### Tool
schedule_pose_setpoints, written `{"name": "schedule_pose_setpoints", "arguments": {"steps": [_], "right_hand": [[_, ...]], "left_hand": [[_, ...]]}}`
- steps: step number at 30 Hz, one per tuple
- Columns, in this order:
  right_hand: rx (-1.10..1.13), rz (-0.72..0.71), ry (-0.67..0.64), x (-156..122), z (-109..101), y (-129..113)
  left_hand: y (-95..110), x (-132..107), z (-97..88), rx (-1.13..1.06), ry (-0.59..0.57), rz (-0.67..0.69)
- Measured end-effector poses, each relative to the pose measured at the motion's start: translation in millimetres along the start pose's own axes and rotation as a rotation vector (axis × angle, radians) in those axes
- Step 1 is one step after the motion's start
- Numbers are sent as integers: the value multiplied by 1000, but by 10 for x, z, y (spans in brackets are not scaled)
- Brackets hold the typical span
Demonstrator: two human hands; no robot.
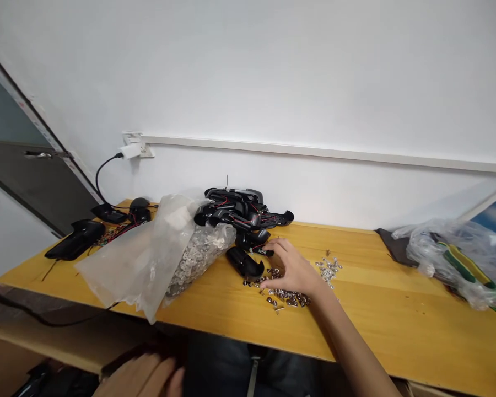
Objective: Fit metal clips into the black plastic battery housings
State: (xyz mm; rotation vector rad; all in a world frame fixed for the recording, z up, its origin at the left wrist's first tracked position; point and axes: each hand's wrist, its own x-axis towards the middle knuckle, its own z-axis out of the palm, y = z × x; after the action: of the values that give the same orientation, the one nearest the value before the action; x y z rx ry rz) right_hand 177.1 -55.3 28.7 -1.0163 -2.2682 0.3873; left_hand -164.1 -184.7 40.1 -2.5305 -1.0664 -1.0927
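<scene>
My right hand (pixel 291 270) is over the table, thumb and fingers apart, with nothing visibly held. Its fingertips are by a small black part (pixel 261 251) and above a scatter of small shiny metal pieces (pixel 292 299). A curved black plastic shell (pixel 244 263) lies just left of the thumb. Low at the bottom edge, my left hand (pixel 143 376) shows only in part, blurred, below the table's front edge; its fingertips are hidden. Behind my right hand is a pile of black plastic shells (pixel 242 209) with thin red wires.
A clear plastic bag (pixel 198 259) of small metal parts lies on the wooden table (pixel 380 314). More black shells (pixel 77 238) and wires are at left. At right are a clear bag (pixel 454 248) and green-yellow pliers-like handles (pixel 465 264). A charger (pixel 130 150) is plugged into the wall.
</scene>
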Motion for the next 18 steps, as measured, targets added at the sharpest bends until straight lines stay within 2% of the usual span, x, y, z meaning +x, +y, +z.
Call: {"name": "schedule_pose_setpoints", "arguments": {"steps": [1, 3, 5, 7, 9, 10, 11, 13, 16, 18], "right_hand": [[-36, -11, -1, 17, 23, -36], [-137, -41, -21, 47, 97, -117], [-222, -61, -36, 67, 187, -186], [-226, -61, -12, 79, 251, -221], [-140, -55, 24, 96, 243, -215], [-74, -50, 31, 110, 207, -199], [-3, -40, 31, 129, 150, -178], [117, -6, 36, 179, -10, -119], [193, 32, 100, 259, -297, 8], [203, 30, 131, 292, -482, 109]], "left_hand": [[72, 24, 118, 17, 20, 22], [137, 233, 394, 64, 81, 118], [101, 610, 671, 79, 169, 260], [5, 1050, 894, 6, 263, 322], [-102, 1452, 1038, -127, 288, 365], [-151, 1617, 1083, -182, 259, 357], [-196, 1754, 1115, -222, 209, 301], [-272, 1942, 1159, -247, 78, 88], [-354, 2062, 1231, -242, -102, -227], [-387, 2093, 1286, -309, -200, -323]]}}
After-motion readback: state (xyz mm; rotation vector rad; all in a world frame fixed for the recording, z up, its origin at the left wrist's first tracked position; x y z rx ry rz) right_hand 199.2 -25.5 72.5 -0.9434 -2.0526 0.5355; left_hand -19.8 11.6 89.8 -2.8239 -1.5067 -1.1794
